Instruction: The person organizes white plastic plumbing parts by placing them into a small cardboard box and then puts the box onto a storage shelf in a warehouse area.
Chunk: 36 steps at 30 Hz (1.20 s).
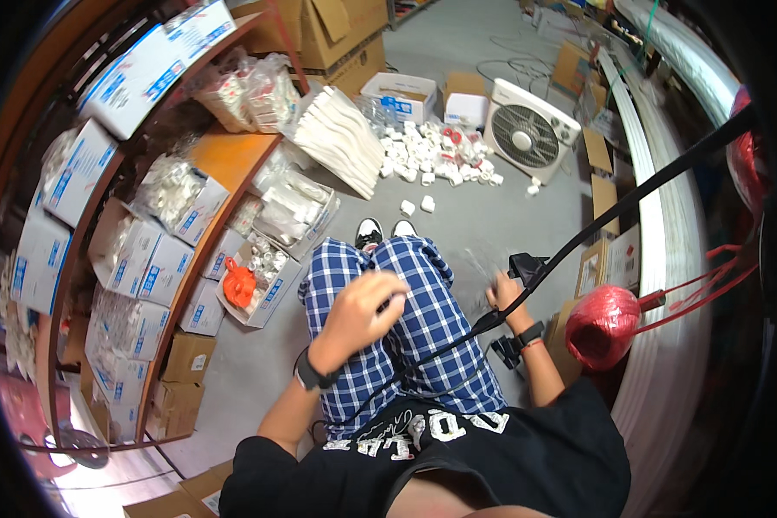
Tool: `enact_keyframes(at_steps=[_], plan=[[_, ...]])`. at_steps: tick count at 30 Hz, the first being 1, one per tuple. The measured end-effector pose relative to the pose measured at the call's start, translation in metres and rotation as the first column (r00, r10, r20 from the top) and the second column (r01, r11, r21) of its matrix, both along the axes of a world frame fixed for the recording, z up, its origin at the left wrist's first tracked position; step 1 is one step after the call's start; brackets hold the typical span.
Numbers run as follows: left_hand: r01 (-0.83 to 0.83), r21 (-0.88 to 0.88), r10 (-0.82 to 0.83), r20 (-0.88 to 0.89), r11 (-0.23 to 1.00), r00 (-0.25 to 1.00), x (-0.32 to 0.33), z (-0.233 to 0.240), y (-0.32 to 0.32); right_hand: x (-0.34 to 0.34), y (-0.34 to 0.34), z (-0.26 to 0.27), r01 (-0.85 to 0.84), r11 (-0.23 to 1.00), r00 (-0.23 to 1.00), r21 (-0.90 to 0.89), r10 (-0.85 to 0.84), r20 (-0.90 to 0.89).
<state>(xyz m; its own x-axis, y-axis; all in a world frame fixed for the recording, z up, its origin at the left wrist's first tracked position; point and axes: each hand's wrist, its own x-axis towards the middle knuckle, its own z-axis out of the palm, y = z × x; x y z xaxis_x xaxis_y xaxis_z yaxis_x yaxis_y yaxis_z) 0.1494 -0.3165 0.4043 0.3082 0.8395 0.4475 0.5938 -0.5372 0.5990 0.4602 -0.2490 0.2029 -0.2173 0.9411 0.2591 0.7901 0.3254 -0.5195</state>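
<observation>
My left hand (362, 307) is above my knees, palm down with its fingers curled. A small dark patch shows by its thumb, and I cannot tell whether anything is in it. Out past my right knee, my right hand (508, 294) is closed on a clear plastic bag (482, 262), which is blurred. A black object (526, 269) is right beside that hand, along a black strap (596, 223) that crosses the view. In front of my shoes, two white plastic pipe fittings (408, 208) lie apart from a pile of similar fittings (421, 152).
A box fan (524, 133) leans behind the pile. Shelves (233, 194) with boxes of fittings line the left. A carton with an orange bag (239, 285) sits on the floor. To my right are long white lengths (651, 213) and a red twine roll (602, 327).
</observation>
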Motion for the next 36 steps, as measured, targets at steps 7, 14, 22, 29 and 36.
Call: enact_keyframes(at_steps=[7,14,22,29,36], plan=[[-0.190,0.190,0.199,-0.030,0.963,0.979,-0.038,0.015,0.087,-0.063,0.093,0.192,-0.294,0.858,0.955,0.422,0.282,0.092],[-0.232,0.221,0.237,0.005,0.947,0.972,-0.079,0.018,0.132,-0.104,0.097,0.276,-0.412,0.786,0.903,0.461,0.420,0.092],[-0.166,-0.145,0.201,0.278,0.975,0.939,-0.106,0.016,0.129,-0.132,0.120,0.248,-0.445,0.835,0.878,0.324,0.478,-0.023],[-0.148,-0.177,0.170,0.120,0.973,0.978,-0.085,0.017,0.109,-0.150,0.132,0.236,-0.362,0.884,0.872,0.295,0.434,-0.229],[-0.230,0.122,0.234,-0.018,0.965,0.972,-0.100,-0.003,0.117,-0.153,0.131,0.244,-0.426,0.874,0.875,0.233,0.463,-0.138]])
